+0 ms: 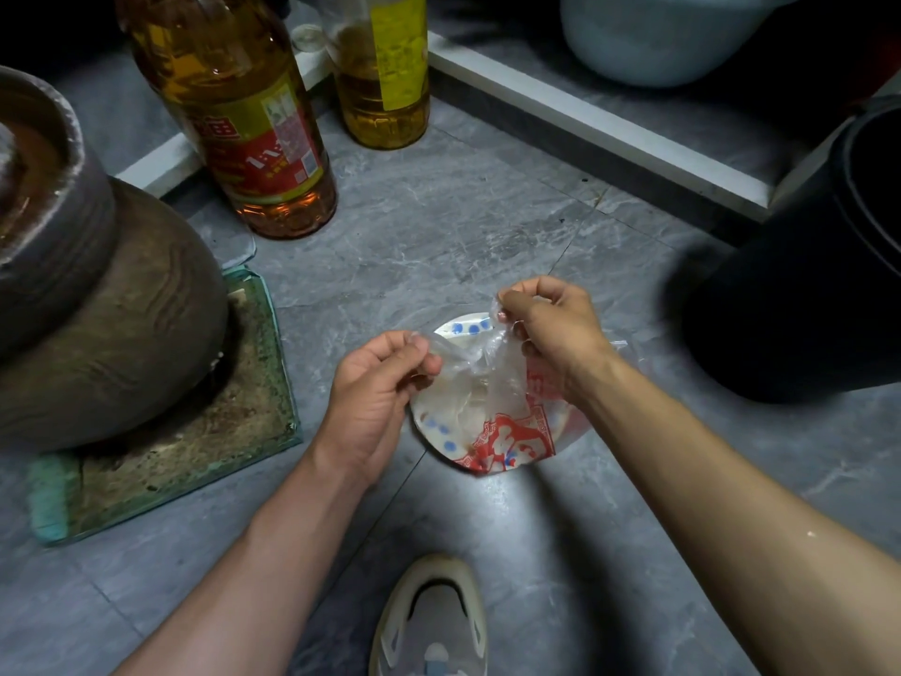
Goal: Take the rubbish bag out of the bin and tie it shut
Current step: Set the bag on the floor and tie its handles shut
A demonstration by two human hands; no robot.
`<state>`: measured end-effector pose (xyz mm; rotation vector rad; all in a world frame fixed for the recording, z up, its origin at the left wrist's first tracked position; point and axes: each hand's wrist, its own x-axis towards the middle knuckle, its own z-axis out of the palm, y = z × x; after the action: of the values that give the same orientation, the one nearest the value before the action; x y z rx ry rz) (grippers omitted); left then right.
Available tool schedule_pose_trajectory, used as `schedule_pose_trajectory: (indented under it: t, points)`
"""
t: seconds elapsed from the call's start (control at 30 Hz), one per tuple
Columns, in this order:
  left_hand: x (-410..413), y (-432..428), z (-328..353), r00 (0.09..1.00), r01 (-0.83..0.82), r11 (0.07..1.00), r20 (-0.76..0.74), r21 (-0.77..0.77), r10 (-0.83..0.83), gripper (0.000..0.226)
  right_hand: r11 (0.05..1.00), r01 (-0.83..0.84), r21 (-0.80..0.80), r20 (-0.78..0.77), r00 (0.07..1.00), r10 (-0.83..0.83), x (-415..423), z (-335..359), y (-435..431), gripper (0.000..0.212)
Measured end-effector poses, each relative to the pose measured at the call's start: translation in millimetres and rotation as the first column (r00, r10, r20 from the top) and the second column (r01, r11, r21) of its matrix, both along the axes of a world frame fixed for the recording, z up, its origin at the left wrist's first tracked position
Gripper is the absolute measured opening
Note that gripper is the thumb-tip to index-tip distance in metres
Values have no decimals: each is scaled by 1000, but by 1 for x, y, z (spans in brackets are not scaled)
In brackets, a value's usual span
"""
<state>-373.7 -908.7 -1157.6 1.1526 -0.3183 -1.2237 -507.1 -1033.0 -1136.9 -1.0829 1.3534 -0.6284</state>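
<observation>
A clear plastic rubbish bag [492, 407] with red print lies on the grey floor, holding a white paper plate with blue dots. My left hand [375, 397] pinches one top edge of the bag at the left. My right hand [551, 324] pinches the other top edge, slightly higher and to the right. The two pinched ends are held apart above the bag. The black bin [809, 265] stands on the floor to the right of my hands, outside the bag.
A large brown clay jar [97, 304] sits on a green-edged board [205, 451] at left. Two oil bottles [248, 119] [385, 70] stand behind. A white ledge [585, 119] runs across the back, with a pale basin [663, 36] beyond. My shoe [434, 622] is below.
</observation>
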Motion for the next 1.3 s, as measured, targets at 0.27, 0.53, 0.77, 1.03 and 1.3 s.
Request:
schedule_pose_trajectory:
  t: [0.27,0.53,0.77,1.03,1.3]
  points:
    - [-3,-6,2,985,-55,998,-163,8,56,14,997,52,58,147,987,-60,-7,-8,4,16]
    - [-1,-9,-9,976,-94,994,-191,49,102,7,992,26,126,186,981,-49,-9,-6,4,17]
    - [0,-8,-13,957,-116,992,-263,49,125,12,978,101,181,257,955,-146,-16,-7,1,23]
    - [0,-10,-9,948,-120,992,-294,32,124,12,981,-2,193,151,988,-28,-16,-8,2,33]
    - [-6,-11,-1,994,-90,986,-44,138,97,39,992,16,129,120,992,-32,-12,-6,1,27]
